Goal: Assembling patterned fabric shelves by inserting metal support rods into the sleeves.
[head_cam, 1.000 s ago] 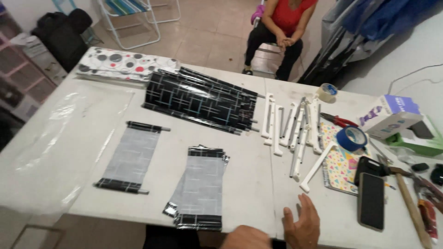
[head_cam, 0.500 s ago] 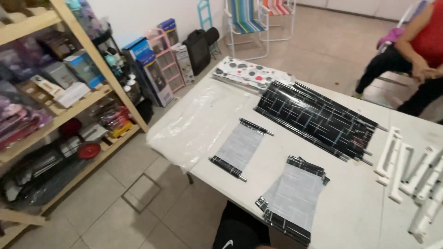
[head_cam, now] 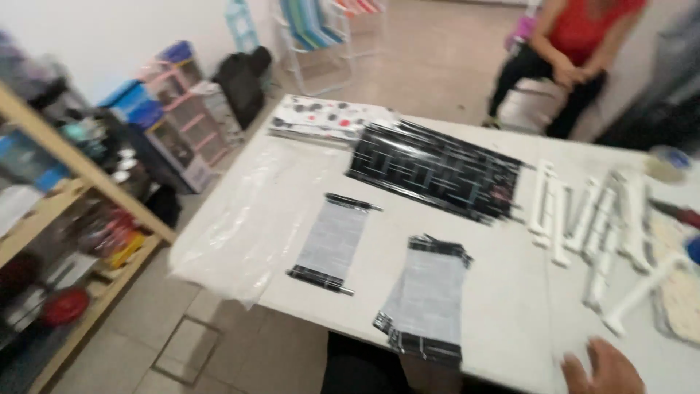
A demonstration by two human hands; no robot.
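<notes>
Only my right hand (head_cam: 602,369) shows, at the bottom right edge of the white table (head_cam: 510,292), lying flat with fingers apart and nothing in it. Nearest to it, on its left, lies a stack of grey sheets with black ends (head_cam: 430,298). A single grey sheet with black rods at both ends (head_cam: 333,243) lies further left. Behind these sits a pile of black patterned sheets (head_cam: 435,169). Several white tubes (head_cam: 587,211) lie in a row on the right. My left hand is out of view. The picture is blurred.
Clear plastic film (head_cam: 244,222) hangs over the table's left edge. White spotted sheets (head_cam: 328,117) lie at the far corner, a tape roll (head_cam: 666,165) at far right. A wooden shelf (head_cam: 65,241) full of goods stands left. A person in red (head_cam: 576,51) sits beyond the table.
The view has swung left toward the shelf and then partly back to the right. My right hand left the picture half a second ago and is back at the bottom right.
</notes>
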